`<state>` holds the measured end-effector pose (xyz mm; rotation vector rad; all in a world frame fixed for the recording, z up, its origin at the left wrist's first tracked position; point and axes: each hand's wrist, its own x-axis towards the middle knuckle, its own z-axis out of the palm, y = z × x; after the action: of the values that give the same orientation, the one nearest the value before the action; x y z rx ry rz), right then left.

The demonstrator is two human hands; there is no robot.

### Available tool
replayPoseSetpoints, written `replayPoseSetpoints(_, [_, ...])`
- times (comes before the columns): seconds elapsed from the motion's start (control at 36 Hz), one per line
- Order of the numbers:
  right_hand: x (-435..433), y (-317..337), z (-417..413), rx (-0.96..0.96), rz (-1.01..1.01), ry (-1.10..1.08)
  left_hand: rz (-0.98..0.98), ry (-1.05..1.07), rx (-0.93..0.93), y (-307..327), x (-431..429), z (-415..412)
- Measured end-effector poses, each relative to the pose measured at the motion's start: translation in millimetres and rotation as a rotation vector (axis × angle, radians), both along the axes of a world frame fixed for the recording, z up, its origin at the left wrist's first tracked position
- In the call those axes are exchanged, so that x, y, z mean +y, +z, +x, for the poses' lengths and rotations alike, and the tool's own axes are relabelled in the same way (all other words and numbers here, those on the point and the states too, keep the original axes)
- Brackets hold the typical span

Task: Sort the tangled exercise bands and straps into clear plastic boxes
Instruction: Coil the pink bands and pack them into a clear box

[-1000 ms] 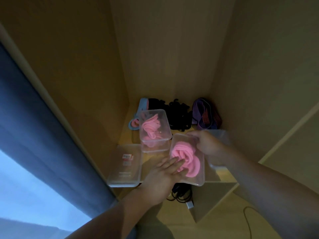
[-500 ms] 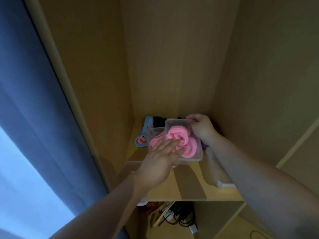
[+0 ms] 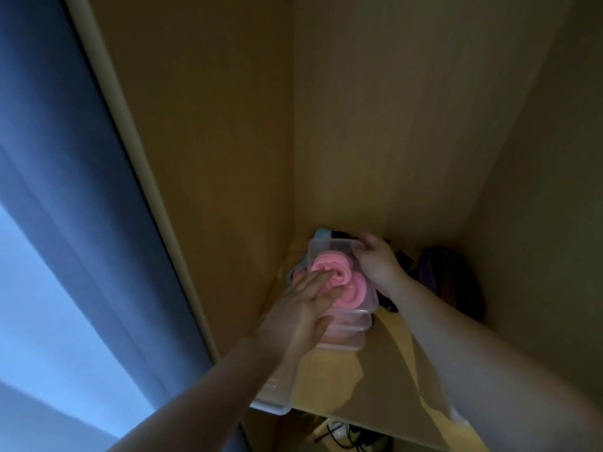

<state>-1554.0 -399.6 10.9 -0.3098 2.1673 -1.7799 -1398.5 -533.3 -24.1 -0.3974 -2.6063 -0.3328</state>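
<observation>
On the shelf, the top box sits stacked on a lower box toward the far left corner. A rolled band lies in the top box. The left hand rests flat on the band, and the right hand grips the box's far right corner. A bundle of bands lies to the right by the far wall. A third box sits at the near left edge, with cables below the shelf.

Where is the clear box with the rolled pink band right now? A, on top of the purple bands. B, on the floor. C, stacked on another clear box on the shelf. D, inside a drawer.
C: the top box lies directly on a lower clear box on the shelf, with the right hand gripping its far corner and the left hand flat on the pink band.
</observation>
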Motion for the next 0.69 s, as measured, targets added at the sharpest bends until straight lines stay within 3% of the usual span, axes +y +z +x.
replayPoseSetpoints(0.11, [11,-8,5,-0.171,-0.124,0.019,-0.019,0.072,-0.035,0,-2,6])
replayPoseSetpoints(0.22, [27,-18,24,-0.360,-0.235,0.130,0.292,0.135,-0.142,-15,-3,14])
replayPoseSetpoints(0.47, [43,-40,50,-0.433,-0.239,0.231,0.449,0.235,-0.346,-46,7,15])
replayPoseSetpoints(0.53, [44,-43,54,-0.428,-0.281,0.240,0.622,0.260,-0.420,-49,8,12])
replayPoseSetpoints(0.61, [45,-49,55,-0.438,-0.314,0.222,0.632,0.236,-0.452,-59,9,7])
replayPoseSetpoints(0.69, [40,-53,52,-0.450,-0.293,0.177,0.983,0.270,-0.534,-49,15,-8])
